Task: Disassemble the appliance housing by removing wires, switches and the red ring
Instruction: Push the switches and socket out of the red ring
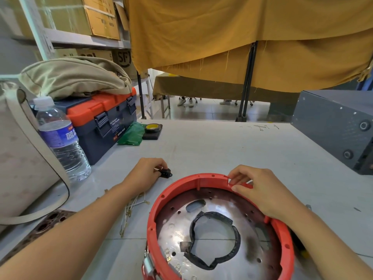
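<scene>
The tabletop [222, 150] is carrying the whole job here, and the appliance housing [212, 235] sits at the near edge with its open side up, red ring [161, 201] still seated around the rim. Inside the housing you can see a shiny perforated metal plate [177, 233] with a black gasket-looking loop [232, 249] lying on it, no wires left in there that I can spot. Right hand [260, 190] is pinching the far edge of the ring at a notch, so I'd guess the ring is the step in hand: work around the clips bit by bit rather than yanking one side, since that plastic probably cracks if twisted. Left hand [145, 172] has its fingers curled on a small black switch [166, 172] resting on the tabletop just left of the housing, looks like it's being parked there. Loose pale wires [131, 209] lie by the left forearm. The toolbox [105, 120] at back left is latched, contents hidden; the water bottle [60, 138] looks mostly full.
</scene>
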The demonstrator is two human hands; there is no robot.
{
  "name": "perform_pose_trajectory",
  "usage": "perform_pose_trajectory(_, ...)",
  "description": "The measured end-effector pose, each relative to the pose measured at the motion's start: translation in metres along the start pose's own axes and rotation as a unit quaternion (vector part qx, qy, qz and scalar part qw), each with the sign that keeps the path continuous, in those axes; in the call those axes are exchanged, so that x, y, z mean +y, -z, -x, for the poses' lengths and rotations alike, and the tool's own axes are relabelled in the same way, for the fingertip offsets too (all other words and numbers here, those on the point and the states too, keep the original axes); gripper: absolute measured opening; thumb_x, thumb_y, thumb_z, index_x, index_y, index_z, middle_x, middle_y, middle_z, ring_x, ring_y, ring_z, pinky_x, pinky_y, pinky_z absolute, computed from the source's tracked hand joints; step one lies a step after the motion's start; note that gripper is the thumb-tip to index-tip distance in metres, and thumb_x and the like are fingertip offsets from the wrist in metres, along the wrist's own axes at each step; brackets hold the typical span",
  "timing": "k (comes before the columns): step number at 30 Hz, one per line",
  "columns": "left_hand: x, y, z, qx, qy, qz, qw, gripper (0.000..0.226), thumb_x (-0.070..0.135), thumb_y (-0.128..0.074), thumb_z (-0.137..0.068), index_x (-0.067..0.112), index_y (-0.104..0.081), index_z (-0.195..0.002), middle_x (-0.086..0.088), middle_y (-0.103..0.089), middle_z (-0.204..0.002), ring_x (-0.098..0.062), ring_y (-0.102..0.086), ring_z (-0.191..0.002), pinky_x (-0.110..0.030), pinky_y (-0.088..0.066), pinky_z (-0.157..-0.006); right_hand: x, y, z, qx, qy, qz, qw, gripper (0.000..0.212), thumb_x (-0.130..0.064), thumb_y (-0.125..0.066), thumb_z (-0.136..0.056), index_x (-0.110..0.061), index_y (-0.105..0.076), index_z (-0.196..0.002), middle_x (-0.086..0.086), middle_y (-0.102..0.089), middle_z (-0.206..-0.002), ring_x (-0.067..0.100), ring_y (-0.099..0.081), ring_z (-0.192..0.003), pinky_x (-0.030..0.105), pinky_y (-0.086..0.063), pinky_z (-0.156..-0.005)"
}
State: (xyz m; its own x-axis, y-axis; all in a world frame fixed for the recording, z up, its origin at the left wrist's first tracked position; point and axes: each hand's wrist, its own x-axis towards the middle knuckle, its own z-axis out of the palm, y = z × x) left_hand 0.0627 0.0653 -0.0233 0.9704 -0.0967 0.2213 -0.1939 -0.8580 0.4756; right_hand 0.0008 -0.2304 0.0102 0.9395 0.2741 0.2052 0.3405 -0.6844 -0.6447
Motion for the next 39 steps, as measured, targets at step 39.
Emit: perform_pose_trajectory(39, 0.066, 0.026, 0.077, -0.06, -0.029, 0.011, 0.998, 0.021, 0.014, -0.045, -0.093, 0.028, -0.045, -0.108, -0.005, -0.067, -0.109, -0.024, -0.063, -0.082, -0.024, -0.047, -0.066, -0.019, 0.018, 0.02, 0.012, 0.039, 0.149, 0.988, 0.029, -0.031, -0.065, -0.088, -0.023, -0.062, -0.116, 0.001, -0.059, -0.119, 0.017, -0.052, -0.108, 0.027, -0.039, -0.091)
